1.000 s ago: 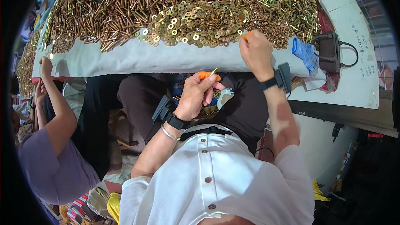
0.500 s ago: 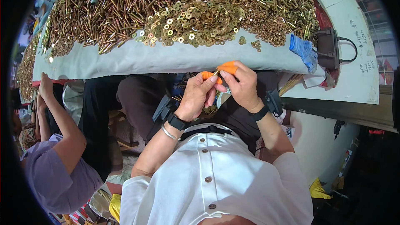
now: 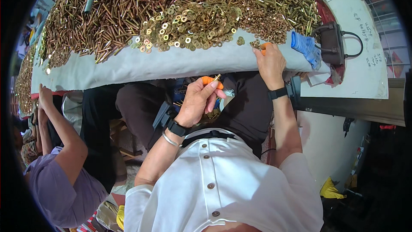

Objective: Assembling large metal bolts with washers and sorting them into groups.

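My left hand (image 3: 198,101) is closed in front of my lap, with an orange finger cover on its index finger. Between its thumb and that finger, a short gold-coloured bolt (image 3: 217,77) sticks up. My right hand (image 3: 271,63) reaches to the table's near part, its fingertips bent together at a small cluster of nuts (image 3: 255,43); orange covers show there too. Whether a nut is pinched in them I cannot make out. Just beyond lies a heap of small nuts (image 3: 267,23). To its left spreads a heap of flat washers (image 3: 189,28).
A large pile of gold-coloured metal rods (image 3: 124,8) covers the table's far part. A pale cloth (image 3: 171,66) lines the near edge. At the right are a blue glove (image 3: 304,48) and a dark handbag (image 3: 331,45). A person in a purple top (image 3: 64,184) sits at my left.
My right hand has left my left hand and moved up and right to the small nuts. The left hand keeps the bolt, slightly lower and further left. The view has shifted a little.
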Demonstrator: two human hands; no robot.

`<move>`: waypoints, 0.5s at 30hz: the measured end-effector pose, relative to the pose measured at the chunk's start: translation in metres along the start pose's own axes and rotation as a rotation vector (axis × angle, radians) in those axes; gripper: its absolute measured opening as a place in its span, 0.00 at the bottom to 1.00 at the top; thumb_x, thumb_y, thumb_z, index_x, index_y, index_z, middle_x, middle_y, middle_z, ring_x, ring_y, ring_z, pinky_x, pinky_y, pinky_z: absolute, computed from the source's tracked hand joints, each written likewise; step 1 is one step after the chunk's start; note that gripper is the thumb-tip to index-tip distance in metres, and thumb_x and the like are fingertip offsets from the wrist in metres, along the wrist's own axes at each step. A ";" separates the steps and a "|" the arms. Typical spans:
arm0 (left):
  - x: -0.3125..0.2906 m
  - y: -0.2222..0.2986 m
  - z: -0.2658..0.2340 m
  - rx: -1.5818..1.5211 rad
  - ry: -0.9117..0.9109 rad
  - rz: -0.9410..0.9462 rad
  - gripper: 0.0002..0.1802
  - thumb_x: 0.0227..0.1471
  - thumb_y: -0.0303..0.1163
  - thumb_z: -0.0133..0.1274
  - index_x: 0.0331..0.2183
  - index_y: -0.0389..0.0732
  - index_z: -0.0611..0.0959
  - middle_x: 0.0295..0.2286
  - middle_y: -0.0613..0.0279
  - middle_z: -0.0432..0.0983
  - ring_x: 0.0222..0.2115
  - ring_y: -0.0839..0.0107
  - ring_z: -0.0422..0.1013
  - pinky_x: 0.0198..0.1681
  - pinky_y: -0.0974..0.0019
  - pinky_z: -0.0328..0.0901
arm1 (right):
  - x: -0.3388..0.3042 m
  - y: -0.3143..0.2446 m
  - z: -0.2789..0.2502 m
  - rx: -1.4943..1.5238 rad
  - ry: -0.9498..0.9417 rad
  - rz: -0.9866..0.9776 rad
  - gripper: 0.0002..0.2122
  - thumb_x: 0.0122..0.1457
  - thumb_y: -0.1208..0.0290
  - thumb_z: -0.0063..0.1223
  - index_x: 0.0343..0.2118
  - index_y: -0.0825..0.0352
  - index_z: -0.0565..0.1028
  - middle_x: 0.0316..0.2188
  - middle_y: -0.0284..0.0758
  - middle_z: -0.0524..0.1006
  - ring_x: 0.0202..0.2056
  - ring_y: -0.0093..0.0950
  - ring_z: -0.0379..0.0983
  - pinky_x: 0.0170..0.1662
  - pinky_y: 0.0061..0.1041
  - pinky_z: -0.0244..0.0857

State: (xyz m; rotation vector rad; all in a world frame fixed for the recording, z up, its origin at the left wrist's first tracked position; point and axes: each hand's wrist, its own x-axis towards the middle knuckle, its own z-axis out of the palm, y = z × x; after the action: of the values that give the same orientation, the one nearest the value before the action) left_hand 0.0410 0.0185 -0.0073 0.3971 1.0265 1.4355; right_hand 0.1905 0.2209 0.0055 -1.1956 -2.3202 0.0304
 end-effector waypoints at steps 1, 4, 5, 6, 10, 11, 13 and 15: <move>0.000 0.000 0.000 0.000 0.003 0.000 0.13 0.61 0.36 0.45 0.34 0.35 0.75 0.26 0.56 0.78 0.10 0.85 0.57 0.12 0.80 0.53 | 0.001 0.002 0.003 -0.007 -0.031 -0.022 0.07 0.50 0.70 0.58 0.28 0.68 0.75 0.25 0.42 0.73 0.28 0.44 0.72 0.31 0.40 0.64; -0.001 0.001 0.001 0.004 0.002 0.014 0.12 0.61 0.35 0.45 0.34 0.35 0.75 0.28 0.55 0.78 0.10 0.85 0.57 0.12 0.80 0.53 | 0.000 0.007 0.003 0.045 -0.079 -0.026 0.08 0.51 0.70 0.58 0.30 0.68 0.75 0.25 0.40 0.74 0.27 0.41 0.72 0.30 0.38 0.64; -0.001 0.003 0.001 0.015 0.006 0.007 0.13 0.61 0.35 0.44 0.34 0.35 0.75 0.29 0.54 0.79 0.10 0.85 0.57 0.12 0.81 0.54 | 0.000 0.005 0.000 0.101 -0.094 -0.007 0.08 0.51 0.71 0.58 0.31 0.68 0.75 0.25 0.38 0.74 0.26 0.37 0.73 0.30 0.35 0.65; -0.002 0.003 0.002 0.026 0.009 0.000 0.13 0.61 0.35 0.44 0.34 0.35 0.75 0.30 0.53 0.79 0.10 0.85 0.57 0.12 0.81 0.54 | -0.004 0.001 -0.001 0.105 -0.097 -0.008 0.08 0.51 0.71 0.58 0.31 0.68 0.75 0.25 0.38 0.74 0.26 0.37 0.73 0.30 0.35 0.65; -0.003 0.005 0.002 0.027 0.024 0.024 0.13 0.61 0.35 0.44 0.34 0.34 0.74 0.31 0.52 0.79 0.11 0.84 0.58 0.13 0.81 0.55 | -0.030 -0.053 -0.019 1.213 -0.614 0.319 0.08 0.54 0.75 0.57 0.37 0.70 0.76 0.27 0.28 0.76 0.28 0.15 0.69 0.33 0.16 0.64; -0.002 0.006 0.003 0.043 0.016 0.024 0.13 0.61 0.35 0.43 0.34 0.34 0.74 0.31 0.52 0.79 0.11 0.85 0.58 0.13 0.80 0.55 | -0.032 -0.059 -0.024 1.216 -0.674 0.310 0.07 0.56 0.78 0.54 0.37 0.71 0.75 0.29 0.30 0.76 0.30 0.17 0.71 0.36 0.16 0.66; -0.001 0.008 0.004 0.061 0.013 0.028 0.13 0.61 0.35 0.43 0.34 0.34 0.74 0.31 0.53 0.79 0.11 0.85 0.59 0.12 0.80 0.55 | -0.033 -0.064 -0.026 1.290 -0.704 0.299 0.07 0.56 0.79 0.53 0.38 0.72 0.75 0.30 0.31 0.76 0.32 0.17 0.71 0.37 0.17 0.66; 0.001 0.015 0.005 0.110 -0.021 0.037 0.13 0.61 0.35 0.43 0.34 0.34 0.74 0.31 0.55 0.79 0.10 0.85 0.59 0.12 0.80 0.55 | -0.028 -0.067 -0.025 1.373 -0.755 0.267 0.08 0.56 0.81 0.52 0.39 0.72 0.74 0.33 0.33 0.76 0.34 0.19 0.72 0.41 0.19 0.66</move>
State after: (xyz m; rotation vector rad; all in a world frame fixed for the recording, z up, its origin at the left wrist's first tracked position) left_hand 0.0354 0.0232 0.0061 0.5118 1.0891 1.4092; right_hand 0.1653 0.1533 0.0317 -0.7039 -1.7951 2.0467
